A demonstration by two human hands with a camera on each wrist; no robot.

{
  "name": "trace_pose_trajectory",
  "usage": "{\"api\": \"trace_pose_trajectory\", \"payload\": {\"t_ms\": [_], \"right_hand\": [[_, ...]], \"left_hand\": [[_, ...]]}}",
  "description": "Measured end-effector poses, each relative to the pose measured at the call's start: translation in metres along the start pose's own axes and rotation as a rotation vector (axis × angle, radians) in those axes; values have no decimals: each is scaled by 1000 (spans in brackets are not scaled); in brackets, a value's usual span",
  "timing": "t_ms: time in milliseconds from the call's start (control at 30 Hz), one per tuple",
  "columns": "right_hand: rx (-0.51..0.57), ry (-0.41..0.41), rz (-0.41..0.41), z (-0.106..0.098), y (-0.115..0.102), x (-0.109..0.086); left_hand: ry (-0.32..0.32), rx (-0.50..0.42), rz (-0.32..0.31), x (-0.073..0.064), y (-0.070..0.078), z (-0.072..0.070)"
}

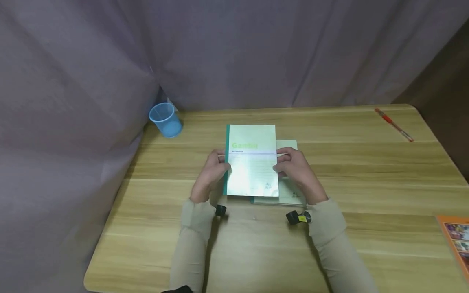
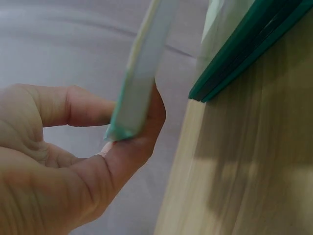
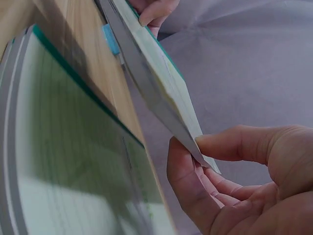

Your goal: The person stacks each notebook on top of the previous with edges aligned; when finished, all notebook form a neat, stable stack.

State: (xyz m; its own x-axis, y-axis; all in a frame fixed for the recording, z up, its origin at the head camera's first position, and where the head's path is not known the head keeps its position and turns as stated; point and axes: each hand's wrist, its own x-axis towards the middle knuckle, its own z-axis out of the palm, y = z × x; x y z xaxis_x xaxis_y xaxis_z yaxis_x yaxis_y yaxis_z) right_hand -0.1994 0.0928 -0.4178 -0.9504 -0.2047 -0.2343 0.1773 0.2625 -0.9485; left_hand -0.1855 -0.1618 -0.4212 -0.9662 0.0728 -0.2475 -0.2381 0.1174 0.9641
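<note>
A pale green notebook (image 1: 253, 171) with a dark green spine is held up above the table between both hands. My left hand (image 1: 212, 173) pinches its spine edge, thumb on the cover and fingers behind, as the left wrist view shows with the hand (image 2: 83, 161) at the spine. Along the opposite edge, my right hand (image 1: 298, 171) pinches it the same way; the right wrist view has this hand (image 3: 244, 171) at the notebook's edge (image 3: 171, 112). Beneath and slightly right lies a stack of similar notebooks (image 1: 289, 193), partly covered by the raised one.
A blue plastic cup (image 1: 166, 122) stands at the table's back left. Toward the back right lies a red pen (image 1: 393, 124). An orange printed sheet or book (image 1: 454, 240) is cut off at the right edge. Grey curtains (image 1: 234, 53) hang behind and left of the wooden table (image 1: 146, 228).
</note>
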Motion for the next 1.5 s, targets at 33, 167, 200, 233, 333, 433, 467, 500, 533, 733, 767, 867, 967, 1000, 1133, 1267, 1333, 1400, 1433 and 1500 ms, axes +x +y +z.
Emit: {"api": "trace_pose_trajectory", "payload": {"t_ms": [33,167,200,233,333,433,467,500,533,733,767,867,967,1000,1133,1267,1333,1400,1433,1500], "right_hand": [[2,1,3,-1,1,-1],[0,-3,17,-4,7,-3],[-6,-5,14,-5,8,-4],[-13,-6,13,-6,9,-5],[-32,-11,10,-9,12,-8],[-39,-10,15,-13,15,-9],[-41,-10,17,-14,16,-10],[-49,-10,15,-15,17,-10],[-51,-8,18,-17,18,-11],[-53,17,37,-26,22,-16],[-47,20,40,-28,23,-17],[-37,24,44,-33,25,-20],[-37,22,46,-36,29,-21],[-38,23,48,-37,31,-21],[-46,36,59,-38,40,-21],[-53,54,53,-38,48,-19],[-50,60,43,-38,49,-18],[-52,70,37,-39,50,-17],[-55,76,36,-39,50,-17],[-66,91,42,-39,51,-16]], "left_hand": [[1,-1,3,0,-1,2],[2,11,22,0,-4,7],[-1,11,27,0,-5,9],[-6,11,33,0,-7,10],[-25,23,28,-2,-9,13],[-50,32,16,-2,-10,16],[-55,37,11,-2,-10,16],[-60,43,12,-2,-10,17],[-61,46,11,-1,-10,18],[-75,61,11,2,-10,28],[-78,63,13,3,-11,30],[-86,82,20,5,-14,36],[-88,117,18,6,-17,41],[-88,130,16,6,-18,42],[-80,184,27,8,-22,46],[-66,249,53,6,-24,50],[-49,286,60,5,-23,53],[-29,321,60,5,-23,56],[-20,338,58,6,-23,57],[-6,364,57,7,-23,60]]}}
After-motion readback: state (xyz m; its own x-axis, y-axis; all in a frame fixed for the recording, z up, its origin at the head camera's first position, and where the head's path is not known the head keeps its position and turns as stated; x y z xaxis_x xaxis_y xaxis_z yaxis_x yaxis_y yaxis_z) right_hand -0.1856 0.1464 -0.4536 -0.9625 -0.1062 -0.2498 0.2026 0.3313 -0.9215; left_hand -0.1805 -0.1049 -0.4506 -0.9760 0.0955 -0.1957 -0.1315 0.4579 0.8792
